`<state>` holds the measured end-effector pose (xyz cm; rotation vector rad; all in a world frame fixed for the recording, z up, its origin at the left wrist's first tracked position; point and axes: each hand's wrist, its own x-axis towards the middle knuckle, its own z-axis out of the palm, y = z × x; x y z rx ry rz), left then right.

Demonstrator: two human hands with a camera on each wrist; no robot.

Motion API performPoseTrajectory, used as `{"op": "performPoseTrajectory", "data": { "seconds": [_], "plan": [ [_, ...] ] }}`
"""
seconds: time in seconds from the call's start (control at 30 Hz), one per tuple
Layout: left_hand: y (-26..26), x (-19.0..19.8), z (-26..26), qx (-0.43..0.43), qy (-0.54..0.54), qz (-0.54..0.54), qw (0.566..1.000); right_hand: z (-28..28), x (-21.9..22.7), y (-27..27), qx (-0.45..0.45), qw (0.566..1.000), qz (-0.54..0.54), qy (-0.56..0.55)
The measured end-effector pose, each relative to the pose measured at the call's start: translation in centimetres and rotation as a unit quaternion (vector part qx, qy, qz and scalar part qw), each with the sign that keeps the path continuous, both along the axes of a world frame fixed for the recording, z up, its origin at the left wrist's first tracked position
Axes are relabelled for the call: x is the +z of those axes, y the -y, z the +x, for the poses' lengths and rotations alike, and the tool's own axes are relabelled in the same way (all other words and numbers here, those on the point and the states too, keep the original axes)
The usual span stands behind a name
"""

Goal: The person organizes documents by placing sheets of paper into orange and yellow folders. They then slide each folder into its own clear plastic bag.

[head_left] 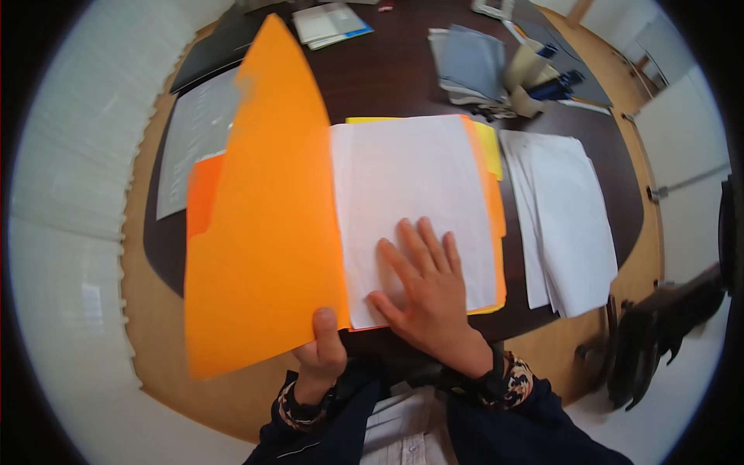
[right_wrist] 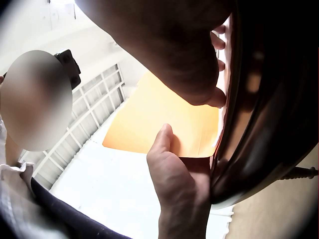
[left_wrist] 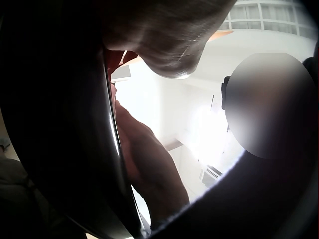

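An orange folder (head_left: 271, 232) stands opened in the head view, its left cover raised at a tilt. My left hand (head_left: 322, 353) pinches that cover's bottom edge, thumb on the inner face; the fingers behind it are hidden. White paper sheets (head_left: 411, 170) lie on the folder's right side. My right hand (head_left: 430, 298) rests on the sheets with fingers spread. In the right wrist view, the left hand (right_wrist: 174, 174) grips the orange cover (right_wrist: 169, 119) by its lower edge, below the right hand (right_wrist: 169, 50).
Yellow and orange folder edges (head_left: 488, 151) show beneath. A white paper stack (head_left: 566, 217) lies at the right. Farther back are grey pouches (head_left: 473, 62), holders with pens (head_left: 527, 66) and booklets (head_left: 329, 23). A grey sheet (head_left: 198, 132) lies at the left; a black chair (head_left: 659, 333) stands right.
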<state>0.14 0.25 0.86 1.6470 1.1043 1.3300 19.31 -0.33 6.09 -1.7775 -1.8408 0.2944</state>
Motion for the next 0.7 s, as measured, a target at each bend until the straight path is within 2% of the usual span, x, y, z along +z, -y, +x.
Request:
{"op": "performPoseTrajectory", "data": {
  "seconds": [0.07, 0.17, 0.3, 0.7],
  "plan": [
    [0.1, 0.4, 0.3, 0.043, 0.063, -0.028, 0.997, 0.1, 0.0, 0.1, -0.009, 1.000, -0.003, 0.001],
    [0.1, 1.7, 1.0, 0.026, 0.063, -0.028, 0.997, 0.0, -0.1, 0.2, -0.005, 1.000, -0.005, -0.014],
    [0.0, 1.4, 0.9, 0.041, 0.040, -0.020, 0.998, 0.0, -0.3, 0.4, -0.006, 1.000, -0.011, -0.026],
    [-0.1, 1.7, 1.3, 0.046, 0.060, -0.022, 0.997, -0.2, -0.6, 0.6, 0.013, 0.999, -0.012, -0.042]
  ]
}}
